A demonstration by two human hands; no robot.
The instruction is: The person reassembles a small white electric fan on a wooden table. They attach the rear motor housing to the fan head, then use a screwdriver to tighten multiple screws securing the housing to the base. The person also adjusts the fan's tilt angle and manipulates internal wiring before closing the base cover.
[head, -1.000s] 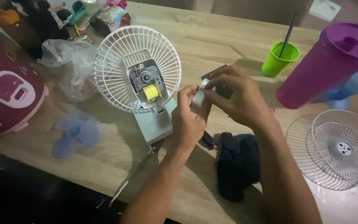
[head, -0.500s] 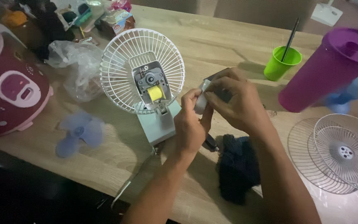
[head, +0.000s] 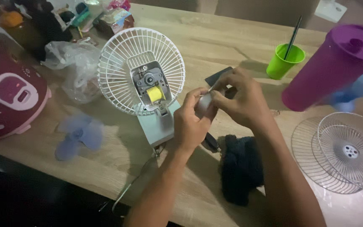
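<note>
At frame centre, left hand [head: 192,124] and right hand [head: 240,101] pinch a small pale grey part [head: 205,102] together, while the white open-motored desk fan [head: 141,71] stands on the counter [head: 215,38], bladeless, guard off.

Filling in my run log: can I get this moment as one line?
left hand: holds small white part | right hand: fingers on same part | small fan: upright beside them, front grille off, motor exposed | blue blade: lying on table

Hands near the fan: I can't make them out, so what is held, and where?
Both hands, left hand and right hand, pinch a small pale part between fingertips; the exact grip spot is hidden.
</note>
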